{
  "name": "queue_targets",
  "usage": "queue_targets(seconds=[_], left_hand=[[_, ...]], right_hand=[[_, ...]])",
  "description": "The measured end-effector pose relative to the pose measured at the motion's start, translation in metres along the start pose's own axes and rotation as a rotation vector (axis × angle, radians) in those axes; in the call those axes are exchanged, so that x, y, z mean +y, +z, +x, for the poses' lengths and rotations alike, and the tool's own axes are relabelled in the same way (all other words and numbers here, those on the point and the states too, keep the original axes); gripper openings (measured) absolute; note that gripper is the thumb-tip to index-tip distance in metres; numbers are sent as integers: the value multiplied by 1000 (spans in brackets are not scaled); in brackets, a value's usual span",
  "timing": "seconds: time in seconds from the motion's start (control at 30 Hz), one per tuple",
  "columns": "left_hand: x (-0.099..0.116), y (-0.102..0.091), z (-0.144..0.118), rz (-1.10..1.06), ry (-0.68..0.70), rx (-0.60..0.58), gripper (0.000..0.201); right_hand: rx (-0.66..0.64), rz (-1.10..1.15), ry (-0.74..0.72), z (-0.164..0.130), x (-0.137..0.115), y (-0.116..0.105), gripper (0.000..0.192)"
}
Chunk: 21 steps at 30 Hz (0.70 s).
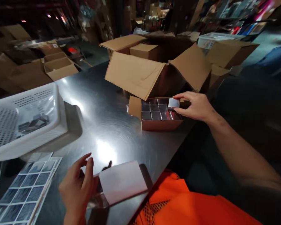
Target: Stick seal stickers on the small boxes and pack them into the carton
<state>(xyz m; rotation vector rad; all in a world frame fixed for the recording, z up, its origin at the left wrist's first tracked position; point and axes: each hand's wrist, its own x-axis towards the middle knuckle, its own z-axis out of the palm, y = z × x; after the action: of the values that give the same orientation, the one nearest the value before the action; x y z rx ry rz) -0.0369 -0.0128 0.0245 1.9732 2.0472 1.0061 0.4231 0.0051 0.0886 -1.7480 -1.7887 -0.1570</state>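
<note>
My right hand pinches a small silvery-white box between thumb and fingers, at the right back corner of a small cardboard carton. Rows of small dark, shiny-edged boxes fill that carton, and one of its flaps is folded out to the left. Nearer to me, my left hand has its thumb and index finger apart, with nothing visible between them. Close beside it lies a white box or card, with a clear, shiny piece at its left end, partly behind the hand.
A white perforated basket at the left holds small metallic pieces in a clear bag. Sheets of printed dark labels lie in front of it. A large open carton stands at the back of the metal table.
</note>
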Motion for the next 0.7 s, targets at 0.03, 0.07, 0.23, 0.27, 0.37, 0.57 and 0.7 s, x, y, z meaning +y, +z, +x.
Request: queue_targets(seconds=[0.03, 0.07, 0.23, 0.27, 0.37, 0.57, 0.7], left_hand=[[-2, 1, 1, 9, -3, 13, 37], [-4, 2, 2, 7, 3, 24, 37], [-12, 5, 8, -38, 42, 78, 38], [-12, 6, 9, -32, 47, 88, 37], [-14, 8, 10, -8, 78, 113, 34], [-19, 21, 11, -21, 86, 106, 30], [-19, 28, 10, -21, 91, 131, 35]], right_hand=[[-36, 6, 37, 1, -1, 0, 34], [-73, 6, 67, 2, -1, -1, 35], [-46, -100, -100, 6, 17, 1, 35], [-34, -108, -135, 7, 24, 4, 35], [-139, -102, -173, 9, 51, 13, 38], [-111, -299, -260, 12, 24, 15, 65], [187, -66, -416, -13, -98, 38, 37]])
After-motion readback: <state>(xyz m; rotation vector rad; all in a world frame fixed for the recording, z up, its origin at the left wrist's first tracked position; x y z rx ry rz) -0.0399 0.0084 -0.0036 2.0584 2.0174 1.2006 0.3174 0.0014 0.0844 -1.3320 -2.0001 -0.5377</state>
